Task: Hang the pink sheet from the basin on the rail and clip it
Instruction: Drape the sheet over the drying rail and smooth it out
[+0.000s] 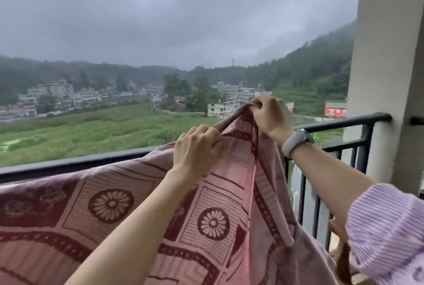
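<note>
The pink sheet, printed with dark red flowers and squares, is spread wide across the lower view and lies over the black balcony rail on the left. My left hand pinches its upper edge just above the rail. My right hand grips a bunched corner and holds it higher, above the rail, so the cloth hangs from it in a fold. A grey watch sits on that wrist. No basin or clips are in view.
The rail runs right to a pale pillar, with black vertical bars below it. Beyond lie green fields, buildings and hills under a grey sky. A brown braid hangs at the lower right.
</note>
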